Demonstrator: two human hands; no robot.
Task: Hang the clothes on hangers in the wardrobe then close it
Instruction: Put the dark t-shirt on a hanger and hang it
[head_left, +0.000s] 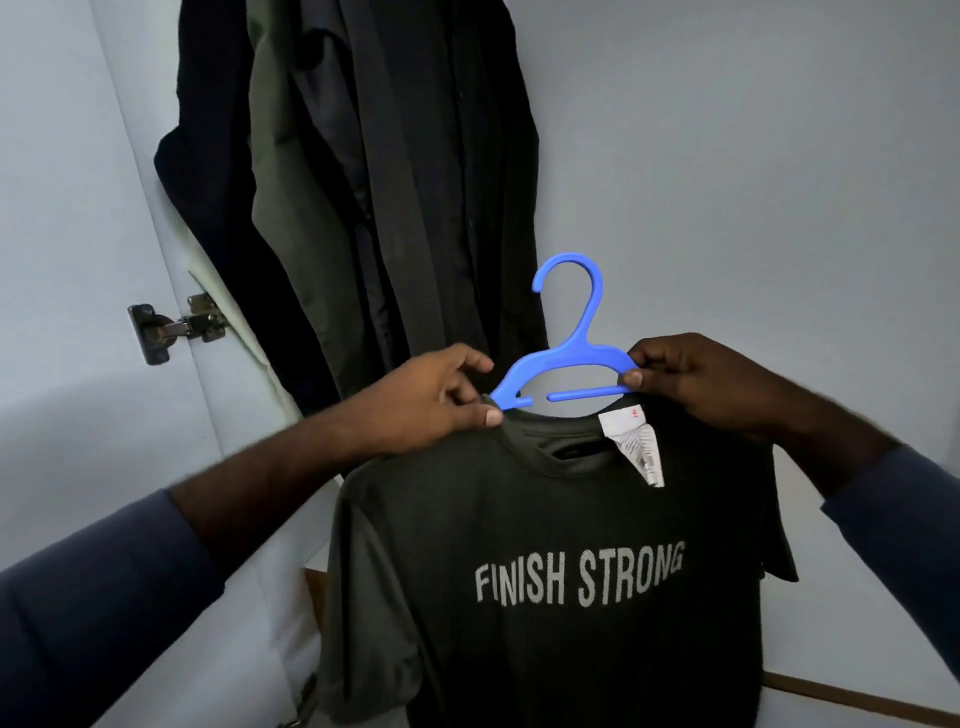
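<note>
A dark olive T-shirt (561, 597) printed "FINISH STRONG" hangs in front of me, its neck around a blue plastic hanger (576, 358) whose hook points up. My left hand (431, 400) pinches the shirt's collar at the hanger's left end. My right hand (691, 379) pinches the hanger's right end together with the shirt's shoulder. A white label (636, 447) sticks out of the neckline. The hanger's lower arms are hidden inside the shirt.
Several dark garments (363, 182) hang in the open wardrobe at upper left. The pale wardrobe door (78, 260) with a metal hinge (176, 325) stands to the left. The wardrobe's pale inner wall (753, 182) fills the right.
</note>
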